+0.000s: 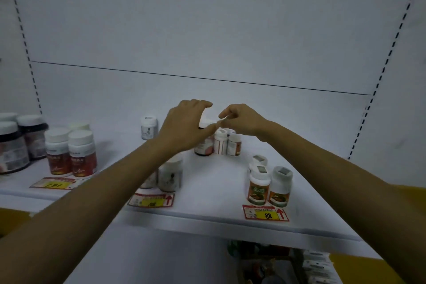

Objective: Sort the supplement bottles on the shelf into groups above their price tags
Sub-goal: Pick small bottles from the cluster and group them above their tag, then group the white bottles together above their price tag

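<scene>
My fingers (200, 104) were spread and empty, left hand (184, 127) arched just above the upright dark supplement bottle (204, 148) behind the middle price tag (151, 200), right hand (244, 119) loosely curled alongside.

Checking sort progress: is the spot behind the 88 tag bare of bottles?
No, three white-capped bottles stand upright on the shelf right behind the 88 tag.

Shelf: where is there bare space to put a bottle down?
Bare shelf lies between the middle bottles and the orange-labelled bottles, and right of those to the wall. Crowded: the left end's jars and red bottles.
</scene>
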A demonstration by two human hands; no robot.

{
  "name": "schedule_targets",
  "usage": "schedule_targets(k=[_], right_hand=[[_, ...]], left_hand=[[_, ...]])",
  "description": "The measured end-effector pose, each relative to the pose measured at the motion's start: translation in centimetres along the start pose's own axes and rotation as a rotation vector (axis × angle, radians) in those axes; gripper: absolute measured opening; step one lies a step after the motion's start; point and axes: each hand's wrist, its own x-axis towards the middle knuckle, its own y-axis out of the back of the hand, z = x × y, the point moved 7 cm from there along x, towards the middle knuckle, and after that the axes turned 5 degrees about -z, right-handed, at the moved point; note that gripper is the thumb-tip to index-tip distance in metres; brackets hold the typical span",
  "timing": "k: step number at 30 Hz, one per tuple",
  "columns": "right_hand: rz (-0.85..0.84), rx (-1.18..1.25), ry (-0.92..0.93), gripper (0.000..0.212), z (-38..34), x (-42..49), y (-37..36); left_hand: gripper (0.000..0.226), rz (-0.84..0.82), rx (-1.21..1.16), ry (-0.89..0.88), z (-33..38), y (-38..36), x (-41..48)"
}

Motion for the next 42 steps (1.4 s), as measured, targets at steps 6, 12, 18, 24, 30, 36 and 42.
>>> schedule_targets(k=[6, 12, 18, 24, 30, 36, 42], right_hand=[[-0.021, -0.107, 0.111, 0.034, -6.2, 5.8, -3.6], [-0.133, -0.338, 0.148, 0.044, -10.4, 13.0, -9.7], [-0.216, -0.574, 0.083, 0.054, -10.2, 19.8, -15.4], [-0.267, -0.708, 0.058, 0.063, -8.9, 24.6, -19.2], [-0.354, -0.798, 0.009, 0.058, -7.0, 26.4, -21.5], [-0.273, -0.746, -0.009, 0.05, -5.7, 27.3, -21.3], [-0.224, -0.703, 0.028, 0.049, -7.0, 25.4, -19.1]], left_hand=[[0.06, -0.138, -0.049, 0.151, -9.3, 2.5, 0.4], [0.056, -0.415, 0.13, 0.093, -15.7, 3.3, 0.8], [0.056, -0.55, 0.225, 0.064, -20.8, 3.5, 1.1], [0.056, -0.59, 0.244, 0.02, -23.3, 3.4, 1.8], [0.053, -0.588, 0.23, -0.03, -24.2, 3.6, 2.1], [0.053, -0.589, 0.192, -0.053, -24.5, 3.2, 1.9], [0.059, -0.537, 0.208, -0.033, -23.6, 3.1, 2.4]])
